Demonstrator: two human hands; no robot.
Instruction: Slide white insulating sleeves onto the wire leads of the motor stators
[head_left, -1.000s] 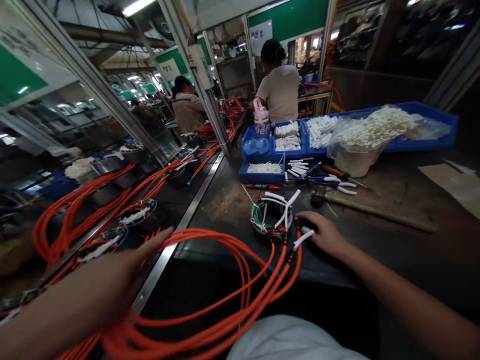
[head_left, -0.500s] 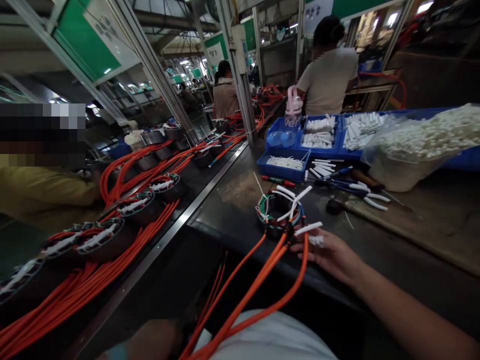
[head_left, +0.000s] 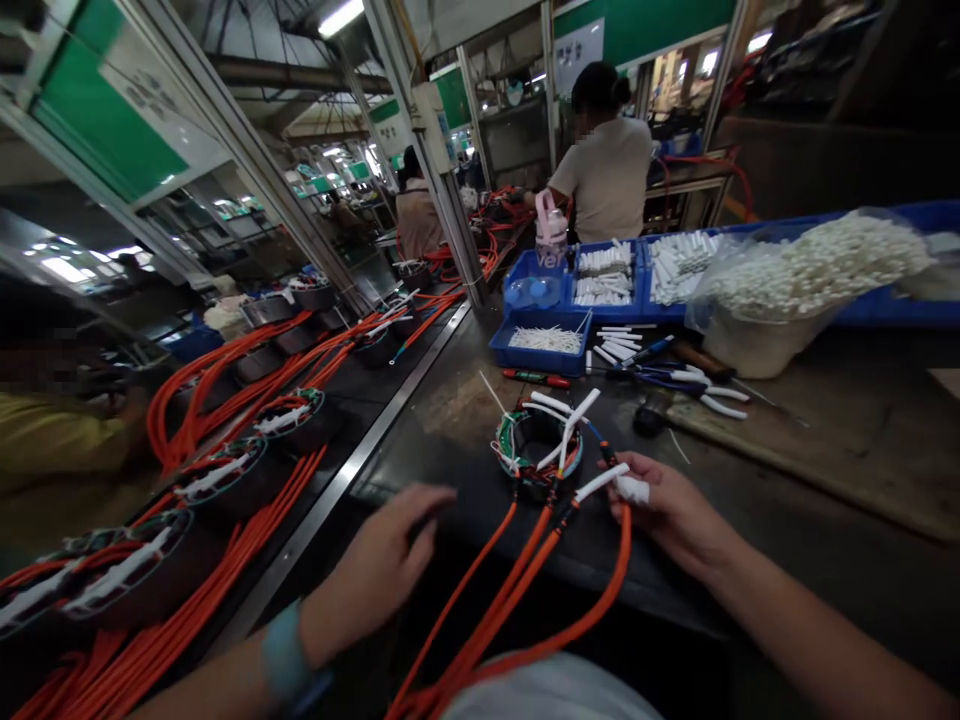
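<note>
A round wound coil (head_left: 537,445) with green windings and white sleeved leads sits on the dark bench in front of me. Several orange cables (head_left: 517,580) run from it down over the bench edge toward my lap. My right hand (head_left: 670,507) lies just right of the coil, its fingers pinching a short white sleeve (head_left: 628,488) at the end of one lead. My left hand (head_left: 386,560) hovers over the bench edge left of the cables, fingers loosely stretched toward the coil and holding nothing.
Blue bins (head_left: 600,285) of white sleeves, a bag of white parts (head_left: 780,280), pliers (head_left: 694,385) and a red pen (head_left: 536,377) lie behind the coil. A conveyor (head_left: 247,440) at left carries more coils with orange cables. Two people work at the back, another at far left.
My left hand has come up from my lap to the bench edge near the coil. My right hand has shifted slightly and keeps the white sleeve. The view swung a little.
</note>
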